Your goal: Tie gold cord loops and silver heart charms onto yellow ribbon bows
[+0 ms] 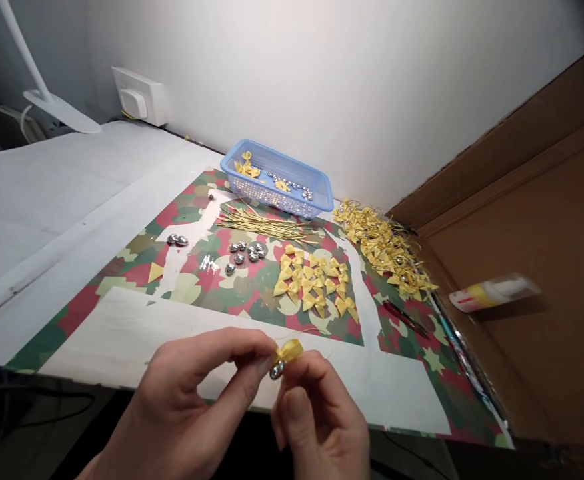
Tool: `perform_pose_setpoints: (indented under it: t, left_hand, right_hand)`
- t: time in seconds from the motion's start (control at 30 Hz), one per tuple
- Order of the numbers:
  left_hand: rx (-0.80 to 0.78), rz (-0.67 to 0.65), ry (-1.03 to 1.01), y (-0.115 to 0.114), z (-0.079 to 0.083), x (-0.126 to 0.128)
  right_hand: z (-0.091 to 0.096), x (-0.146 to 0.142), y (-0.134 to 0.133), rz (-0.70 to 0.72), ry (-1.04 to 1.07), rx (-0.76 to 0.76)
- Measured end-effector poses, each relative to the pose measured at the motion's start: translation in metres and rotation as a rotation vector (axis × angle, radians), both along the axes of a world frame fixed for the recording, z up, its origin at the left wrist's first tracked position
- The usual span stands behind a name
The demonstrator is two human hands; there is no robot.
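Close in front of me, my left hand (212, 393) pinches a small yellow ribbon bow (290, 349) between thumb and forefinger. A shiny silver bell (277, 370) hangs right under the bow. From the other side, my right hand (322, 413) has its curled fingers against the bow, thumb bent below. A thin gold cord (317, 331) loops out behind the fingers. On the camouflage-patterned mat beyond lie rows of yellow bows (315, 283), several loose silver bells (240, 258) and a bundle of gold cords (267, 225).
A blue basket (317, 212) holding bows and bells stands by the wall. Finished-looking bows with cords are heaped (382, 247) at the right. Dark tweezers (406, 318) lie near a cardboard side (532, 220), with a bottle (492, 292) against it. A lamp base (62, 112) stands far left.
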State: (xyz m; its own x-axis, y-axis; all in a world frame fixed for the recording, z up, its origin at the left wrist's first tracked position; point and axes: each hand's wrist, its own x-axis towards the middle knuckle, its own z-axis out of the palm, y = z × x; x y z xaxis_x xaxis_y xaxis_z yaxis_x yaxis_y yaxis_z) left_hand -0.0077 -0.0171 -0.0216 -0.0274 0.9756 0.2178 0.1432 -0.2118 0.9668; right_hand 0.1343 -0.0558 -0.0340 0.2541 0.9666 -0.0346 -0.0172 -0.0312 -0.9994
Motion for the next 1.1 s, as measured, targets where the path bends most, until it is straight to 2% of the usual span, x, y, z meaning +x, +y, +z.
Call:
perform_pose_setpoints:
  t: [0.13,0.23,0.33,0.43,0.5,0.53,0.63,0.77,0.83,0.93,1.0,1.1]
  left_hand:
    - [0.0,0.013,-0.01,-0.003,0.0,0.002]
    - [0.0,-0.002,0.002,-0.004,-0.001,0.003]
    - [-0.042,-0.01,0.003,-0.003,0.0,0.003]
    - [-0.068,-0.076,0.013,-0.002,0.002,0.0]
    - [-0.096,-0.094,-0.002,-0.001,0.002,-0.003]
    - [-0.114,-0.084,-0.021,-0.001,0.002,-0.005]
    - [-0.139,-0.11,-0.064,0.0,0.003,-0.01]
    - [-0.13,-0.182,-0.075,0.0,0.004,-0.013]
    - [-0.153,-0.184,-0.082,-0.001,0.005,-0.015]
    - [-0.193,-0.274,-0.099,-0.001,0.005,-0.02]
    - [-0.229,-0.318,-0.15,0.0,0.004,-0.022]
    - [-0.301,-0.329,-0.234,0.001,0.003,-0.023]
  right_hand:
    - [-0.005,0.0,0.004,-0.016,-0.235,0.194]
    - [-0.007,0.003,0.006,-0.084,-0.416,0.343]
    - [-0.012,0.01,0.006,-0.179,-0.705,0.511]
    - [-0.019,0.017,0.006,-0.212,-1.0,0.724]
    - [-0.023,0.019,0.005,-0.198,-1.061,0.836]
    - [-0.023,0.02,0.004,-0.188,-1.054,0.841]
    - [-0.015,0.025,0.001,-0.14,-0.912,0.689]
    - [0.007,0.04,0.011,-0.053,-0.621,0.477]
    - [0.016,0.046,0.022,0.104,-0.47,0.328]
    - [0.025,0.05,0.037,0.437,-0.181,0.109]
    - [0.028,0.05,0.044,0.564,-0.083,0.051]
    - [0.03,0.048,0.047,0.59,-0.152,0.108]
